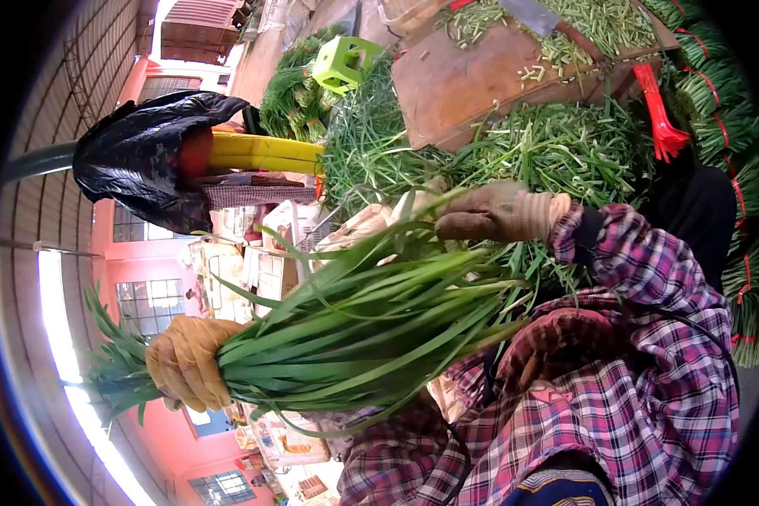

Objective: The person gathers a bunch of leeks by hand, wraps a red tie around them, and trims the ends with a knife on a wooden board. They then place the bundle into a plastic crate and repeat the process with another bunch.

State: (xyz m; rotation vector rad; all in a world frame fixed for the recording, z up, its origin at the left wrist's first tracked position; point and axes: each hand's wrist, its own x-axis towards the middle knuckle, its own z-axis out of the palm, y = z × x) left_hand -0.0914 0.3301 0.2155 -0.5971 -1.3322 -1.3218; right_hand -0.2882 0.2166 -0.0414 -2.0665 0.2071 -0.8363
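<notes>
My left hand [192,363], in a tan glove, is wrapped round a large bunch of long flat green leaves that look like garlic chives [354,337]. The leaf tips fan out beyond the fist, and the paler stalk ends spread towards my body. My right hand [493,212], in a brownish knit glove, is beside the bunch with its fingers drawn together on a few loose leaves at its edge; the fingertips are partly hidden. Behind it lies a heap of loose green leaves [548,156].
A wooden board [468,88] carries chopped stalk pieces and a knife [531,15]. Red ties [659,114] hang at its corner. Tied green bundles [725,135] line the right side. Near the heap are a lime-green plastic stand [344,63] and a black plastic bag [131,160] on a pole.
</notes>
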